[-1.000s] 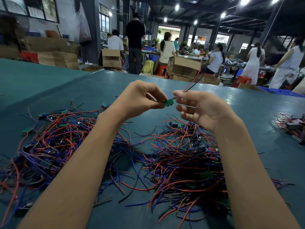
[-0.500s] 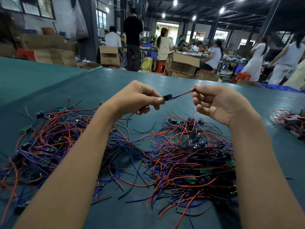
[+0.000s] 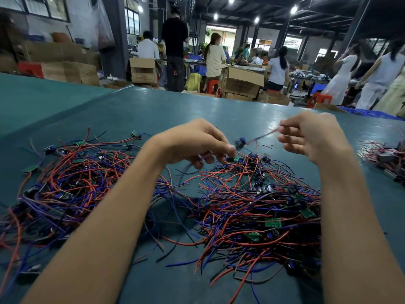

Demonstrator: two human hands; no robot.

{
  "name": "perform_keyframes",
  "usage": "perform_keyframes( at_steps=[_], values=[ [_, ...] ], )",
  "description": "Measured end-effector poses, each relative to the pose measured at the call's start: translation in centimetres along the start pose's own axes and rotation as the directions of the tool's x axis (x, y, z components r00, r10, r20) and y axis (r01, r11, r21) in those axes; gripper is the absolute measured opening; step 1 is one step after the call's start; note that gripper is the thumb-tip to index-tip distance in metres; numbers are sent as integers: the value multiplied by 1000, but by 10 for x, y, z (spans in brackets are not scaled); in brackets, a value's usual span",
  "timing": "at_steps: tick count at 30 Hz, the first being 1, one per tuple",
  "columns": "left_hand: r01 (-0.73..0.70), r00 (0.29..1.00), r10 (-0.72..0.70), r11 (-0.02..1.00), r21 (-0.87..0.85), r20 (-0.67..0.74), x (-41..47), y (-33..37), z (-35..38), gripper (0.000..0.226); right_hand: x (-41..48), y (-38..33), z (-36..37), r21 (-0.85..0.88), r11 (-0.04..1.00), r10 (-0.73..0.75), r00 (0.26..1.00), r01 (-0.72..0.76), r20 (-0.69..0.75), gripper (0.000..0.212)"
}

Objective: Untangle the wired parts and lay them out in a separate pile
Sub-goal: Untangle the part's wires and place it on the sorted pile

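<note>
Now the small wired part point(image 3: 240, 143), a little board with a blue component on thin red and dark leads, hangs in the air between the hands. Half a second earlier it sits pinched in the left fingertips. The right hand point(image 3: 313, 137) pinches the red lead between thumb and forefinger, its other fingers loosely curled, and has drawn away to the right. The left hand point(image 3: 192, 143) is curled just beside the part, with a blurred dark lead trailing under it; whether it grips that lead I cannot tell. The part looks free of the dense red, blue and black tangle point(image 3: 252, 207) on the teal table point(image 3: 153, 106), so it seems ready to go to the looser spread of wires point(image 3: 65, 183) at the left.
</note>
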State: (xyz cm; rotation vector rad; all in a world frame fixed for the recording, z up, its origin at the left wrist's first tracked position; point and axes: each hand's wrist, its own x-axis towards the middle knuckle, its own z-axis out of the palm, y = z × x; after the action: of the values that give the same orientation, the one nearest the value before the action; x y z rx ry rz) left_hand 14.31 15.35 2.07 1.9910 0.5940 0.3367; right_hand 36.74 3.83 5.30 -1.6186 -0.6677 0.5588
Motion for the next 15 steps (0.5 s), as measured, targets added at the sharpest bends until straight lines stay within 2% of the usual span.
perform_keyframes(
  at_steps=[5, 9, 15],
  values=[
    [13, 990, -24, 997, 81, 137, 14, 16, 52, 18, 14, 8, -43, -207, 966, 131, 985, -152, -116, 11],
    [18, 980, -55, 982, 186, 194, 17, 20, 68, 21, 16, 19, -76, -396, 858, 298, 944, -329, -140, 14],
    [116, 943, -205, 941, 318, 263, 16, 18, 69, 22, 6, 21, -80, -551, 754, 370, 924, -358, -95, 21]
  ],
)
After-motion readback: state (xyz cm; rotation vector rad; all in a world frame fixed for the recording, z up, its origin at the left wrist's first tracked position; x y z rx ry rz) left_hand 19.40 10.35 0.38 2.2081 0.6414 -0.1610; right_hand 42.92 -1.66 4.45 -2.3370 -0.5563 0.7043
